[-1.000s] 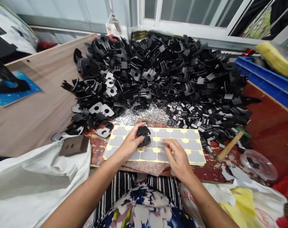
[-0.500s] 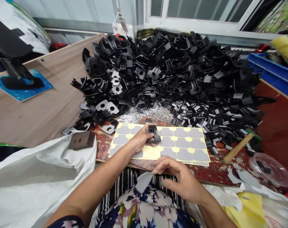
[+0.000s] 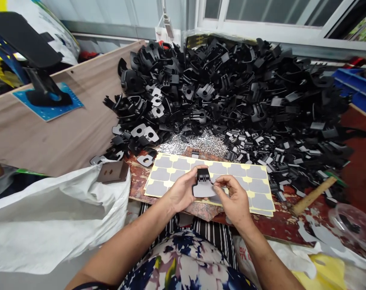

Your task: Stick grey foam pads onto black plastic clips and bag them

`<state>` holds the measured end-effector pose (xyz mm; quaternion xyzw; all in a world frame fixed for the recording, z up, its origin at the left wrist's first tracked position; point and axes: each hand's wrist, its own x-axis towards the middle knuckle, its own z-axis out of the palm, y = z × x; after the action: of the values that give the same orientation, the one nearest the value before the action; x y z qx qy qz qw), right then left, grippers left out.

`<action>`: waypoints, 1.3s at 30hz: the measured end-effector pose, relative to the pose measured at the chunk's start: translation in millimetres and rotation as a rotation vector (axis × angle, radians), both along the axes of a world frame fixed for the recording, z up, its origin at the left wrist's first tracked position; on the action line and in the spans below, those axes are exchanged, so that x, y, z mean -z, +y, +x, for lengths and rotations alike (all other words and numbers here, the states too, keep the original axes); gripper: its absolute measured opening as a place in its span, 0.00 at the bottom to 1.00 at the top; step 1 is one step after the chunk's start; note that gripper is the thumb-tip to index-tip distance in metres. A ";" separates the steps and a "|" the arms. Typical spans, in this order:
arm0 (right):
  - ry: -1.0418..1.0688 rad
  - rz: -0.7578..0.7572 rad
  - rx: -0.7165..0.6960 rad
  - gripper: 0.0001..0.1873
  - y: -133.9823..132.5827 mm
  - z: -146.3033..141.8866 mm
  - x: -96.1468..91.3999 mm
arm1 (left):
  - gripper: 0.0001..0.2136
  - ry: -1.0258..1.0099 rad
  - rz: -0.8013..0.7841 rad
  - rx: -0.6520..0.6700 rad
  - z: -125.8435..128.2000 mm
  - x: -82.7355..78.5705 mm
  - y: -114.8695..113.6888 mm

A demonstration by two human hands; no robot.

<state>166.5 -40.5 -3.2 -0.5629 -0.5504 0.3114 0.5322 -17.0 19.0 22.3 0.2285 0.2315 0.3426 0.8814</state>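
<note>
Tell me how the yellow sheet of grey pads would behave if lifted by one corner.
The sheet looks thin and lies flat on the worn red board, so it would probably flop and bend rather than stay stiff. It seems light for its area; a push would likely slide it across.

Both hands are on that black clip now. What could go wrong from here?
1. The grey adhesive pad pinched by the right hand might land crooked or creased on the black plastic clip held in the left hand.
2. The clip hangs right above the yellow-backed sheet of grey pads; a loose sticky edge might catch there.
</note>
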 end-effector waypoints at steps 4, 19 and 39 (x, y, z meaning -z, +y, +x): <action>0.023 0.006 0.020 0.06 1.9 -1.5 1.2 | 0.18 -0.012 -0.003 -0.002 0.8 -0.5 0.2; -0.352 0.159 0.033 0.05 0.5 -13.4 -8.2 | 0.30 0.125 0.137 -0.043 2.9 3.5 -8.7; -0.291 0.004 0.032 0.22 -1.4 -23.5 -8.6 | 0.25 0.422 0.182 -0.392 16.9 29.2 -25.8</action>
<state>143.0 -41.9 5.3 -0.6097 -0.6134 0.2168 0.4528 -0.1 -6.8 -6.9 0.3237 0.4175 0.4704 0.7068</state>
